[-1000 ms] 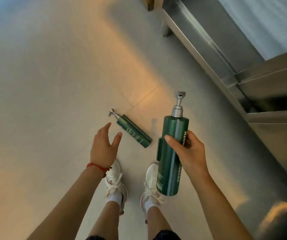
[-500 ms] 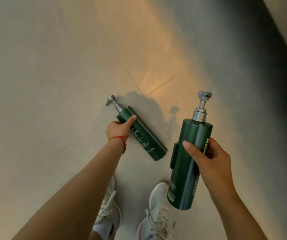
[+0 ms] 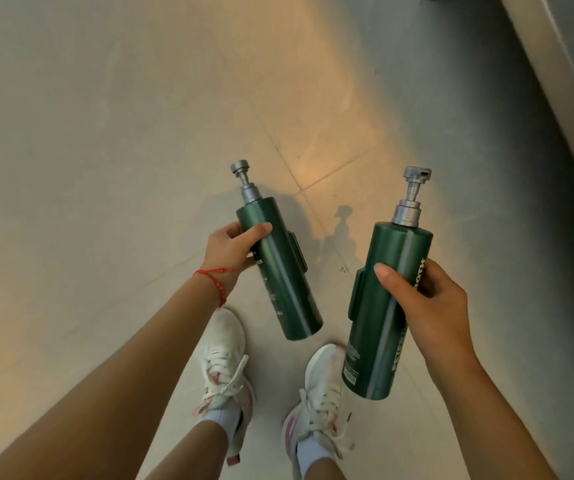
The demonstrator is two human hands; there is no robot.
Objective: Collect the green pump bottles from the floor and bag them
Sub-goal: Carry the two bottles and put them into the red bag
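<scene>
Two dark green pump bottles with grey pump heads are both off the floor. My left hand (image 3: 232, 249), with a red string at the wrist, grips the upper body of the smaller green pump bottle (image 3: 284, 278), which tilts with its pump up and to the left. My right hand (image 3: 427, 306) wraps the middle of the larger green pump bottle (image 3: 379, 327), held nearly upright with white lettering down its side. No bag is in view.
Pale tiled floor (image 3: 105, 150) spreads all around, with a warm light patch ahead. My two white sneakers (image 3: 225, 362) stand below the bottles. A grey metal cabinet base (image 3: 562, 74) runs along the upper right.
My left hand closed on the smaller bottle lying on the floor and lifted it up. The right hand kept holding the larger bottle throughout.
</scene>
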